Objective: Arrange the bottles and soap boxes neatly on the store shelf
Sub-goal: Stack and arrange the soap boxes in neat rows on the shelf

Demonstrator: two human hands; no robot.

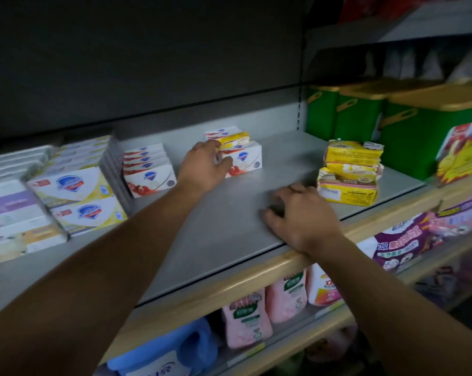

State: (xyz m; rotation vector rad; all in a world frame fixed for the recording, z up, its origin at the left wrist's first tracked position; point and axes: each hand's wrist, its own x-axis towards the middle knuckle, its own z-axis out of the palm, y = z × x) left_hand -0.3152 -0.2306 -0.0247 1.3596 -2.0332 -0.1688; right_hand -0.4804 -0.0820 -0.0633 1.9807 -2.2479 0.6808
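So the left hand point(203, 165) has its fingers curled round the near end of a short row of soap boxes point(239, 154), thumb pressed on the front white-and-red box, the other fingertips hooked over the top of the row, so it's gripping that little stack. That row stands upright toward the back of the grey shelf point(229, 226), about mid-width, with a yellow box wedged in among the white ones. The right hand point(301, 215) sits near the shelf's front edge, fingers loosely bent and a bit spread, tips resting on the bare metal, holding nothing. Just beside that hand, further right on the shelf, is a stack of crumpled yellow soap packs point(350, 172), not touching it as far as I can tell. Left of the gripped row on the shelf there's another tidy row of red-and-white boxes point(148, 169), then bigger white-and-yellow cartons point(80, 196) at the left end. At the shelf's right end stand green tubs point(365, 115) with tan lids. Below the shelf, pink bottles point(259, 313) and a blue jug point(164, 354) line the lower level.
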